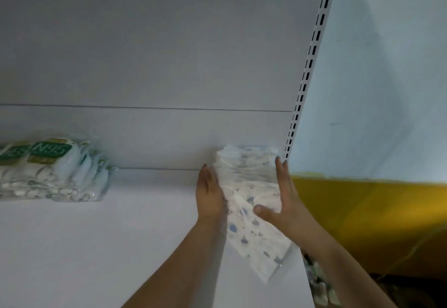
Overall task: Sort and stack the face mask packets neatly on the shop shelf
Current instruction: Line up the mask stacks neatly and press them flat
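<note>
A stack of clear face mask packets (246, 177) with blue and grey prints stands at the back right corner of the white shelf (96, 247). My left hand (209, 194) presses flat against the stack's left side. My right hand (280, 196) lies flat along its right side, thumb resting on top of the packets. Some packets (258, 242) fan out loosely toward the shelf's front edge between my forearms. A second pile of packets with green N95 labels (50, 172) lies at the back left.
A slotted white upright (307, 65) bounds the shelf on the right, with a pale wall and a yellow band (362, 211) beyond it. More patterned packets (319, 283) show below the shelf's right edge. The white back panel (145, 53) rises behind.
</note>
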### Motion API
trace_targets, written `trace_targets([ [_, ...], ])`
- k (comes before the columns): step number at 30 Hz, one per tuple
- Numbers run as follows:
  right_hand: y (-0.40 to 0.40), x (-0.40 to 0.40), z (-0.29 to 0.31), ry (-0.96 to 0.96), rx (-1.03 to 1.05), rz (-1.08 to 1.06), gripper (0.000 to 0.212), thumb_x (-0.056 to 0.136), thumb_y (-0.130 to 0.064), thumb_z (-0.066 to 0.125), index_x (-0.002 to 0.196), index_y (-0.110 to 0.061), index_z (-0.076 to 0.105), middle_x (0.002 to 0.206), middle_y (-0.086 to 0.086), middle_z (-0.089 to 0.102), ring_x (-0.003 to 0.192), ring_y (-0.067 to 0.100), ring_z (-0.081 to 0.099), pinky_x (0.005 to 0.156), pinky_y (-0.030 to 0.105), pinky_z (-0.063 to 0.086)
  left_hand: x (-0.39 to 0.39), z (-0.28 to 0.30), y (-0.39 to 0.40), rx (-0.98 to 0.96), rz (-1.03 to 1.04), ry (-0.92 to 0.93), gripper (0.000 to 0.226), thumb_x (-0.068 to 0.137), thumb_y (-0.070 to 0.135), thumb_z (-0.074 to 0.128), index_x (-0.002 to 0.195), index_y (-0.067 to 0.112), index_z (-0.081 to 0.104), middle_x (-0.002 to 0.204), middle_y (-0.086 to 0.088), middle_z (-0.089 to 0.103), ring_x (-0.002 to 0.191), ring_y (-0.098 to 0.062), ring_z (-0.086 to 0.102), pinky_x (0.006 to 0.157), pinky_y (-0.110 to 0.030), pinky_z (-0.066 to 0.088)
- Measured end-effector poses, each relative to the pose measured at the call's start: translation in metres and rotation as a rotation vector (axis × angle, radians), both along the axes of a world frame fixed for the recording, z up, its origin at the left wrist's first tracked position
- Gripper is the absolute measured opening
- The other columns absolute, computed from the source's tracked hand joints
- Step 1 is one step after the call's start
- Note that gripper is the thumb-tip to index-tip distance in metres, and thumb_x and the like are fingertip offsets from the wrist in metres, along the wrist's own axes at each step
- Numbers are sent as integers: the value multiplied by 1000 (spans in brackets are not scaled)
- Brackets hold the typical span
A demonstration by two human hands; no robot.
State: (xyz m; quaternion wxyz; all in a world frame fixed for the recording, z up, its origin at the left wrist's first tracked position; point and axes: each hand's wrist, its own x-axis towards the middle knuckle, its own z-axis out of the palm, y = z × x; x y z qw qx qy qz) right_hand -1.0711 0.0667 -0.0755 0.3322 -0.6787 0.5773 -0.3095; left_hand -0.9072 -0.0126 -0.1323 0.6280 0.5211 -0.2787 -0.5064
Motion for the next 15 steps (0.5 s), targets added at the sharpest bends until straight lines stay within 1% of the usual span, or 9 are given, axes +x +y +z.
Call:
trace_targets([
  [2, 2, -1, 3, 317, -21, 54, 137, 59, -79, 71, 139, -52, -37, 148, -20, -46, 149, 17, -20, 122, 44, 19, 5, 1, -2, 5, -53, -68, 50, 99, 60, 41, 134, 26, 56, 136, -3, 62, 128, -26, 58, 114, -48, 40],
  [4, -1, -2, -3, 563, -69, 36, 142, 66, -66, 77, 139, -41, -42, 147, -5, -52, 150, 25, -17, 116, 37, 34, 12, 3, -1, -9, -233, -81, 65, 93, 72, 42, 141, 29, 51, 142, 0, 57, 133, -22, 53, 115, -48, 39],
  [6, -8, -3, -10, 646, -92, -44, 139, 71, -63, 75, 141, -36, -42, 151, 3, -47, 152, 29, -4, 101, 28, 48, 24, 2, 1, -28, -409, -191, 87, 82, 81, 51, 153, 35, 32, 157, 9, 39, 143, -11, 38, 121, -44, 29],
  [8, -14, -4, -17, 602, -130, -150, 135, 71, -68, 71, 144, -35, -38, 159, 3, -32, 152, 29, 8, 96, 28, 50, 36, 2, 4, -56, -561, -286, 96, 80, 55, 76, 155, 39, 18, 158, 13, 34, 141, -3, 38, 117, -34, 34],
  [10, -17, -2, -25, 527, -194, -240, 131, 70, -73, 66, 150, -32, -30, 165, 1, -13, 151, 25, 15, 97, 29, 49, 46, 2, 7, -127, -703, -425, 98, 80, 16, 83, 148, 38, 16, 141, 24, 46, 117, 17, 54, 95, -12, 48],
  [11, -17, 0, -29, 490, -222, -279, 130, 70, -74, 65, 152, -30, -26, 166, 1, -3, 150, 23, 21, 96, 28, 50, 49, -1, 6, -150, -705, -546, 102, 79, 11, 84, 148, 35, 13, 133, 32, 42, 107, 29, 50, 88, -1, 42],
  [12, -17, 2, -32, 442, -236, -319, 129, 69, -74, 65, 153, -30, -23, 166, 1, 6, 147, 23, 29, 95, 29, 50, 53, -3, 6, -178, -672, -641, 106, 77, 14, 86, 151, 32, 12, 131, 37, 38, 106, 34, 44, 89, 3, 37],
  [13, -16, 5, -36, 370, -231, -365, 129, 68, -73, 66, 154, -31, -21, 164, 2, 14, 143, 24, 36, 93, 30, 51, 55, -7, 3, -199, -648, -695, 109, 75, 22, 88, 153, 31, 12, 134, 36, 38, 112, 33, 41, 97, 0, 36],
  [15, -18, 9, -40, 161, -179, -462, 130, 65, -71, 69, 155, -32, -16, 162, 2, 22, 138, 25, 44, 94, 34, 50, 57, -10, 1, -193, -614, -720, 111, 70, 38, 90, 153, 34, 17, 144, 24, 44, 129, 14, 44, 115, -22, 35],
])
